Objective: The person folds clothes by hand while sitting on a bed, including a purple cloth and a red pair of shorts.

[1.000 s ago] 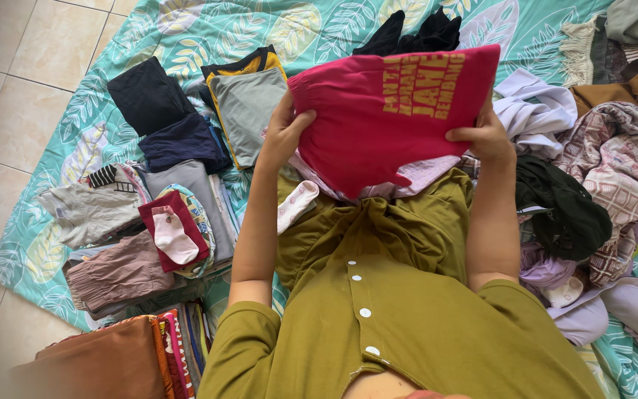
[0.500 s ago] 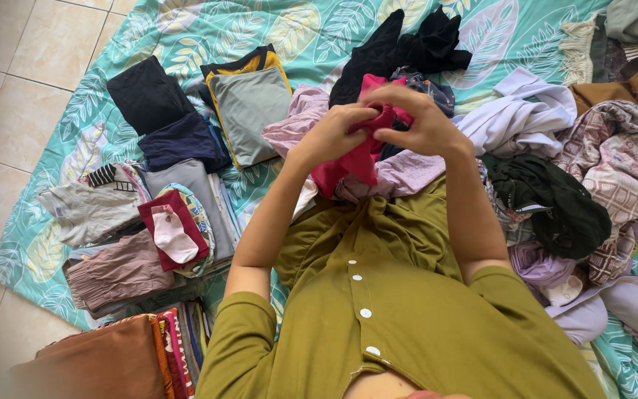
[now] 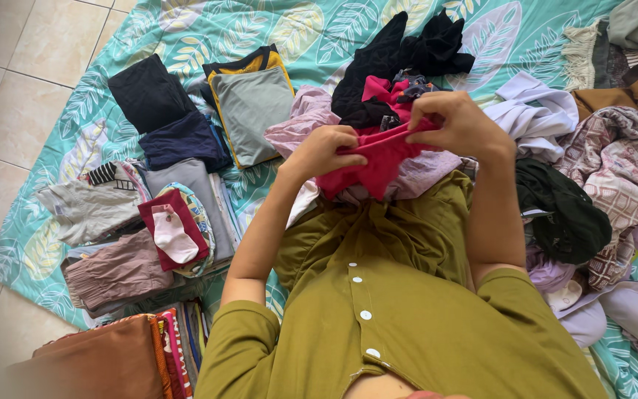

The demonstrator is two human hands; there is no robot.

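While folded clothes (image 3: pixel 179 140) lie stacked beside, left hand (image 3: pixel 324 150) and right hand (image 3: pixel 458 124) both clamp the red shirt (image 3: pixel 374 159)

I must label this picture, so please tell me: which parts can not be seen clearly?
Head view only:
- Red garment: bunched in the left hand and right hand; its print is hidden.
- Brown cloth: cut off by the bottom edge.
- Right pile: tangled, cut off by the right edge.
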